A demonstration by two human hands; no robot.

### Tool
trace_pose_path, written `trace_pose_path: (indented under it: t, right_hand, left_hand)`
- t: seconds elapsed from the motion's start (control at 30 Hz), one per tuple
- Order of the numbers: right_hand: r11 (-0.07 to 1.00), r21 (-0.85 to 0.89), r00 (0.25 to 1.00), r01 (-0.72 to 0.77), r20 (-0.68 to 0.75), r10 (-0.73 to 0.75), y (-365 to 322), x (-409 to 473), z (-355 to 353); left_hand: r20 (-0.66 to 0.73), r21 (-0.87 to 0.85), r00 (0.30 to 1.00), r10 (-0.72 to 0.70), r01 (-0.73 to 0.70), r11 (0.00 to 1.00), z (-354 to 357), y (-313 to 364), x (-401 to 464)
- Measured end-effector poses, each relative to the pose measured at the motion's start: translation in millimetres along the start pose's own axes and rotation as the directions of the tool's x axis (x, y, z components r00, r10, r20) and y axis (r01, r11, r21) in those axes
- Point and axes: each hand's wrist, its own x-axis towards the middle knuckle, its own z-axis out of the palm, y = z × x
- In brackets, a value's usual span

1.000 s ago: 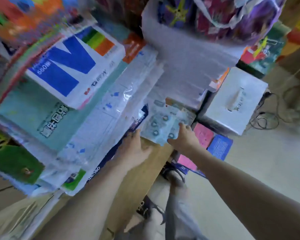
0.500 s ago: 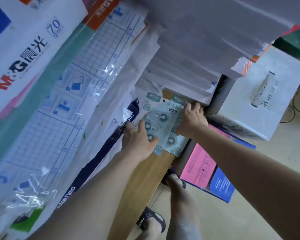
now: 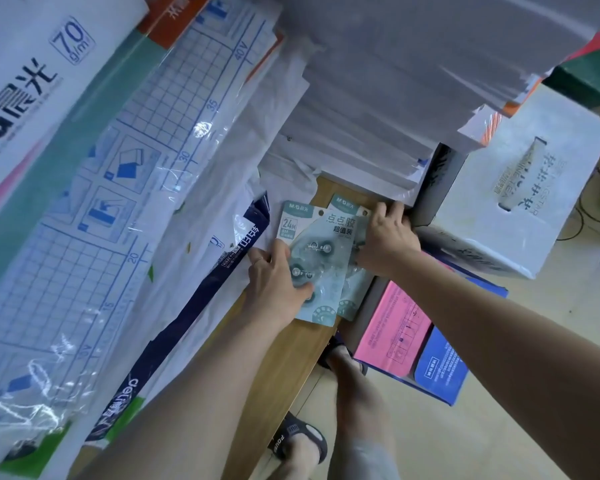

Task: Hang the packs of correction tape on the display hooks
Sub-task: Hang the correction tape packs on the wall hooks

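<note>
Pale teal packs of correction tape (image 3: 326, 247) lie overlapped on a wooden shelf (image 3: 284, 348), fanned so that at least three header cards show. My left hand (image 3: 274, 282) grips the lower left edge of the packs, thumb on top of the clear blister. My right hand (image 3: 387, 244) holds their right edge, fingers curled over the cards. No display hooks are in view.
Wrapped reams and plastic-covered paper (image 3: 136, 188) crowd the left. White paper stacks (image 3: 378, 109) overhang the shelf's far end. A white carton (image 3: 520, 188) and a pink and blue box (image 3: 406, 341) sit to the right. My sandalled feet (image 3: 298, 441) stand on the tan floor below.
The view has closed in on the shelf. Both hands have taken hold of the packs, which now sit more fanned out; my right hand slid up along their right edge.
</note>
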Motion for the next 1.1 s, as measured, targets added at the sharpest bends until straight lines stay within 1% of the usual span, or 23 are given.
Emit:
trace_pose_path:
  t: [0.1,0.23,0.33,0.43,0.5,0.57,0.63,0.67,0.7,0.77,0.8,0.87,0.97,1.03,1.1]
  right_hand:
    - [1.0,0.004,1.0,-0.019,-0.008,0.019,1,0,-3]
    - [0.996,0.073,0.999,-0.045,0.015,0.044,2,1,-7]
    - [0.985,0.162,0.998,-0.061,0.027,0.057,4,1,-13]
    - [0.958,0.282,0.999,-0.053,0.025,0.047,7,0,-16]
    - [0.919,0.394,1.0,-0.024,0.023,0.016,10,-1,-21]
    - [0.836,0.548,0.998,0.018,0.036,-0.045,11,-5,-26]
    - [0.758,0.65,0.99,0.056,0.064,-0.128,7,-17,-33]
    - [0.751,0.655,0.984,0.083,0.067,-0.168,4,-23,-35]
    - [0.772,0.622,0.977,0.13,0.054,-0.208,-1,-29,-37]
    - [0.83,0.491,0.951,0.265,0.007,-0.308,-10,-44,-41]
    - [0.837,0.439,0.935,0.326,-0.019,-0.354,-14,-52,-45]
    - [0.823,0.39,0.903,0.413,-0.059,-0.425,-23,-68,-57]
    - [0.789,0.356,0.862,0.5,-0.12,-0.492,-33,-98,-84]
    - [0.749,0.352,0.825,0.561,-0.164,-0.54,-36,-119,-106]
    - [0.696,0.336,0.77,0.635,-0.21,-0.602,-40,-146,-136]
  left_hand:
    - [-0.021,-0.047,1.0,-0.008,0.007,0.999,1,-2,1]
    - [-0.02,-0.16,1.0,-0.024,0.02,0.987,-2,-7,0]
    - [-0.02,-0.242,0.999,-0.046,0.039,0.97,-6,-13,-1]
    - [-0.018,-0.236,1.0,-0.019,0.014,0.972,-10,-18,-5]
    - [-0.019,-0.231,1.0,0.009,-0.013,0.973,-11,-21,-9]
    - [-0.024,-0.219,0.999,0.042,-0.046,0.975,-12,-24,-16]
    - [-0.029,-0.206,0.997,0.065,-0.069,0.976,-15,-25,-24]
    - [-0.031,-0.205,0.997,0.075,-0.08,0.975,-17,-25,-30]
    - [-0.031,-0.204,0.995,0.092,-0.096,0.974,-20,-24,-35]
    - [-0.018,-0.205,0.992,0.127,-0.128,0.97,-27,-24,-47]
    - [-0.008,-0.216,0.991,0.136,-0.134,0.967,-33,-23,-54]
    - [0.0,-0.251,0.99,0.142,-0.137,0.958,-45,-22,-68]
    - [-0.026,-0.307,0.986,0.164,-0.164,0.938,-70,-14,-95]
    - [-0.05,-0.35,0.98,0.192,-0.198,0.916,-91,-3,-116]
    - [-0.097,-0.364,0.969,0.229,-0.249,0.897,-115,11,-140]
